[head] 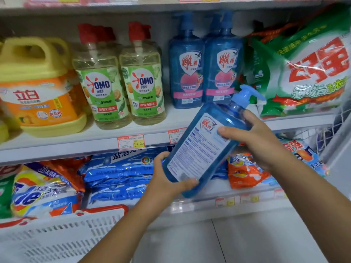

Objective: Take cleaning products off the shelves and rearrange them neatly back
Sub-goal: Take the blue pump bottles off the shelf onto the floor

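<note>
Between the two shelves, you are holding a tilted blue pump bottle (199, 149), your left hand (169, 179) gripping its bottom and your right hand (254, 137) gripping its top.

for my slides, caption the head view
Left hand and right hand hold a tilted blue plastic pump bottle

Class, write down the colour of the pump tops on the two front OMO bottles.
Red; the head view shows the pump tops on the OMO bottles best.
</note>
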Available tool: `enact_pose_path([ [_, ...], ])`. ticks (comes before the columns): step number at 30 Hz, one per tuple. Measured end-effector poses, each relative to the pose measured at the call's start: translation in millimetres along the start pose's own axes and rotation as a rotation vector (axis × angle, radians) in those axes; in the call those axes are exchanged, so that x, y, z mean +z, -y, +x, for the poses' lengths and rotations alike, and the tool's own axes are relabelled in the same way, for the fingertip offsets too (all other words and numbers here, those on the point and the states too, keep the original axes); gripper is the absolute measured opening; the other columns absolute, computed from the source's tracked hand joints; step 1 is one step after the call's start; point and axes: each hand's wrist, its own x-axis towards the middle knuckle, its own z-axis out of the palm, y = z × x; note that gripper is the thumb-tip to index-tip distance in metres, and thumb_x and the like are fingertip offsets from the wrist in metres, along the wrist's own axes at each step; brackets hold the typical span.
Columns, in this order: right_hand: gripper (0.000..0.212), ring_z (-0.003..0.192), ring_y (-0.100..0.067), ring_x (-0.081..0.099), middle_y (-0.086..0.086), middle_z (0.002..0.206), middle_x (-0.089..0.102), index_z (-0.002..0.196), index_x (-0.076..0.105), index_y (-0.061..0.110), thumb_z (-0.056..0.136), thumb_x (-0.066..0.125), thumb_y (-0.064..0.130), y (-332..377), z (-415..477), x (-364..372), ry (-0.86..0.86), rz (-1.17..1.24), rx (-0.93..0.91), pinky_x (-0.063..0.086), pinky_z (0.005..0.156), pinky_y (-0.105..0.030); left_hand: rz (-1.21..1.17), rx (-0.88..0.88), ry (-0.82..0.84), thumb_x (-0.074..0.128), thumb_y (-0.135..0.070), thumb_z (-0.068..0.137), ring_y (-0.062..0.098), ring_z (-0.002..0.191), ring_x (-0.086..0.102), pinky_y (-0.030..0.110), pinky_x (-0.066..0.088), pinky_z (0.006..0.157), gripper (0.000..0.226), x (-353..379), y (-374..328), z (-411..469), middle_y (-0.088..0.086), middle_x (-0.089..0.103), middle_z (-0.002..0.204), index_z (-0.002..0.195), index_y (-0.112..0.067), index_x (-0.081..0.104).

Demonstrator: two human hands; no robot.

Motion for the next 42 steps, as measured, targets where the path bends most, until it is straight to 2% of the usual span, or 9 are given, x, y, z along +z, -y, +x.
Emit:
enact_pose_path([
  [2,0.060,0.093,-0.024,0.074,-0.001,0.114,0.074,0.116,0.065,0.030,0.061,0.084,0.019,1.5,0.8,-13.8,0.075,0.043,-0.005,0.059,0.063,-0.035,-0.103,-0.078,0.079,0.096,-0.036,0.051,0.015,0.104,0.068,0.037,0.057,0.089,0.102,-14.6,1.7,4.3,-0.004,0.062,0.124,0.133,-0.045,0.036],
  [6,0.062,0.103,-0.026,0.071,-0.005,0.120,0.071,0.126,0.061,0.030,0.069,0.077,0.012,1.4,0.3,-23.5,0.235,0.088,0.011,0.059,0.072,-0.035,-0.323,-0.153,0.414,0.083,-0.021,0.057,0.026,0.110,0.068,0.036,0.059,0.081,0.082,-22.8,3.5,0.4,0.007,0.069,0.123,0.132,-0.025,0.050],
  [10,0.070,0.106,-0.023,0.071,0.004,0.118,0.072,0.132,0.055,0.035,0.067,0.083,0.037,6.0,0.9,-15.9,0.209,-0.031,0.072,0.060,0.077,-0.045,-0.218,-0.017,0.149,0.092,-0.024,0.048,0.013,0.106,0.068,0.029,0.056,0.087,0.087,-9.5,3.0,-2.1,0.001,0.070,0.120,0.125,-0.028,0.051],
  [13,0.079,0.100,-0.019,0.072,0.009,0.121,0.070,0.132,0.051,0.042,0.059,0.076,0.058,10.6,-0.8,-11.9,0.141,-0.046,0.152,0.061,0.072,-0.049,-0.003,0.087,-0.095,0.094,-0.019,0.059,-0.015,0.093,0.060,0.003,0.046,0.071,0.088,11.3,-3.4,-11.3,-0.018,0.061,0.115,0.125,-0.038,0.040],
  [19,0.075,0.091,-0.014,0.074,0.016,0.108,0.073,0.121,0.057,0.041,0.051,0.075,0.062,23.0,-3.6,-14.3,0.054,-0.109,0.095,0.062,0.068,-0.046,-0.033,0.186,-0.162,0.093,-0.016,0.061,-0.015,0.104,0.057,0.005,0.048,0.080,0.088,43.9,4.2,-25.1,-0.023,0.053,0.121,0.115,-0.052,0.034],
  [25,0.057,0.092,-0.009,0.072,0.020,0.107,0.072,0.117,0.058,0.032,0.063,0.078,0.026,17.8,-9.8,-25.2,0.138,-0.016,-0.010,0.057,0.058,-0.029,0.022,0.014,0.259,0.089,-0.045,0.048,0.005,0.119,0.060,0.036,0.047,0.105,0.098,-6.2,-5.9,3.8,-0.016,0.048,0.143,0.133,-0.056,0.041],
  [30,0.076,0.114,-0.021,0.066,0.002,0.129,0.065,0.130,0.056,0.028,0.056,0.075,0.030,2.3,-9.6,-20.6,0.315,0.044,0.075,0.053,0.088,-0.049,-0.053,-0.106,0.637,0.080,-0.006,0.067,0.017,0.122,0.061,0.030,0.050,0.097,0.090,-9.9,-4.1,-0.9,-0.004,0.063,0.133,0.142,-0.030,0.039],
  [37,0.059,0.091,-0.017,0.073,0.002,0.103,0.077,0.114,0.065,0.029,0.060,0.079,0.049,6.6,-1.6,-35.4,0.299,-0.152,0.218,0.058,0.083,-0.042,0.309,0.226,-0.023,0.097,-0.026,0.047,0.001,0.123,0.038,0.022,0.041,0.096,0.114,36.4,0.6,-10.3,-0.025,0.042,0.129,0.140,-0.038,0.032],
  [42,0.037,0.080,-0.016,0.073,0.000,0.093,0.077,0.105,0.068,0.020,0.069,0.067,0.016,3.0,-6.9,-46.0,0.231,0.013,0.130,0.060,0.065,-0.027,0.227,0.075,0.037,0.098,-0.034,0.049,-0.003,0.113,0.050,0.016,0.046,0.086,0.108,29.5,0.2,-2.0,-0.019,0.036,0.130,0.133,-0.051,0.031],
])
